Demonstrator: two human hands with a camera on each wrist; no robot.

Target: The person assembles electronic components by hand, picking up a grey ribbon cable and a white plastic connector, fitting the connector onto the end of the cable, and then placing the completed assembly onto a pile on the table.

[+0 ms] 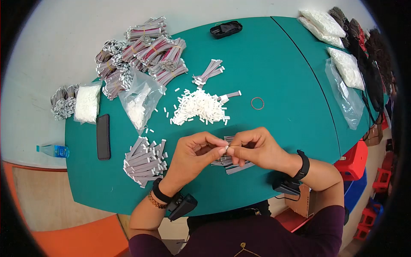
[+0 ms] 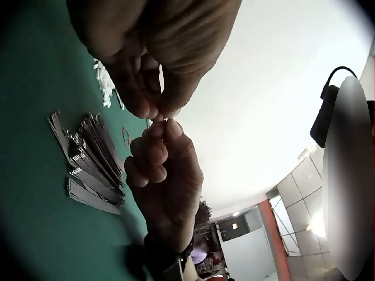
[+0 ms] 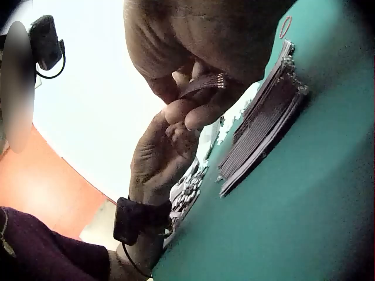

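Observation:
Fingertips meet over the table's front part, where my left hand (image 1: 192, 155) and right hand (image 1: 263, 150) come together at a small white connector (image 1: 226, 148). The left thumb and forefinger pinch this connector. A short grey flat ribbon cable (image 3: 202, 86) with a row of metal contacts at its end is held in my right hand (image 3: 205, 44), as the right wrist view shows. The joint between cable and connector is hidden by fingertips. Beneath the hands lies a stack of grey ribbon cables (image 1: 239, 168). A pile of white connectors (image 1: 199, 107) lies beyond them.
Cables with white ends (image 1: 145, 162) lie left of the hands, near a black phone (image 1: 103, 137). An opened plastic bag (image 1: 139, 100) and bundled cables (image 1: 150, 53) sit behind. A red rubber band (image 1: 257, 103) lies to the right; full white bags (image 1: 346, 67) stand farther right.

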